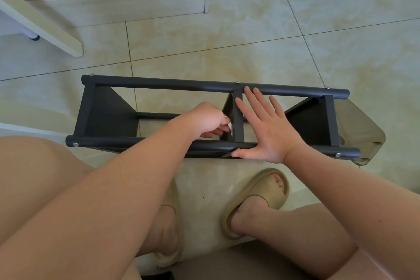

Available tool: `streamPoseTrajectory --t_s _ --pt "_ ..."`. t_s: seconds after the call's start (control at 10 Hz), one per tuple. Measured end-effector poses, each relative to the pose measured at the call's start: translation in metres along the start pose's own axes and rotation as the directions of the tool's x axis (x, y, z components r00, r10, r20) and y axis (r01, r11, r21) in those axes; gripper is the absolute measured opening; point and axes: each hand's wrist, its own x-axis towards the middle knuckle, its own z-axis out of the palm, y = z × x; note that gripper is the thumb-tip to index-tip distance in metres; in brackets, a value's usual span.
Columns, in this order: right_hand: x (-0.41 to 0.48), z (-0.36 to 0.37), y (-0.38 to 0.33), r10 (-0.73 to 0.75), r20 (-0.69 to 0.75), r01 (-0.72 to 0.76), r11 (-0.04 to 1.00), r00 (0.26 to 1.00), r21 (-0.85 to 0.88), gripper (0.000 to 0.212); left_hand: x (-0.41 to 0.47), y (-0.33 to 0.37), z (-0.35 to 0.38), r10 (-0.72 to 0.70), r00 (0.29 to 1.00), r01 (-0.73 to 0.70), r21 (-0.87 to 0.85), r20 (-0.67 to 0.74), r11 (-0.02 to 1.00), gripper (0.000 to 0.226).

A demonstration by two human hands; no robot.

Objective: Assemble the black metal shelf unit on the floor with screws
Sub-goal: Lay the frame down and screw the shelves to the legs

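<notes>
Black metal shelf frame (159, 85) looks nearly done; middle panel (238, 118) likely left.
Right hand (268, 134) flat, bracing; left hand (202, 118) pinches small white bit (230, 127).

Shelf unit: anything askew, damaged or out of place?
Nothing looks damaged or askew. Only a translucent plastic bag lies at the right end of the shelf unit, possibly partly under it.

Black metal shelf unit (159, 85) sideways on floor

Under me, beige tiled floor (318, 29): black shelf frame (159, 83) lying flat, plastic bag (363, 129) touching its right end, my slippers (256, 190) near.
</notes>
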Motion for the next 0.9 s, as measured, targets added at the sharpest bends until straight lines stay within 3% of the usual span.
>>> streamPoseTrajectory --t_s 0.3,0.9 --pt "-0.0003 -0.0002 0.0005 0.004 0.003 -0.004 1.0 1.0 -0.001 0.123 0.0013 -0.0002 0.0034 -0.064 0.998 0.065 -0.143 0.012 0.988 0.013" --pt "-0.0002 -0.0008 -0.0004 0.005 0.008 -0.004 1.0 1.0 -0.006 0.123 -0.0072 0.0012 -0.0041 0.026 0.994 -0.036 0.094 0.103 0.995 0.015"
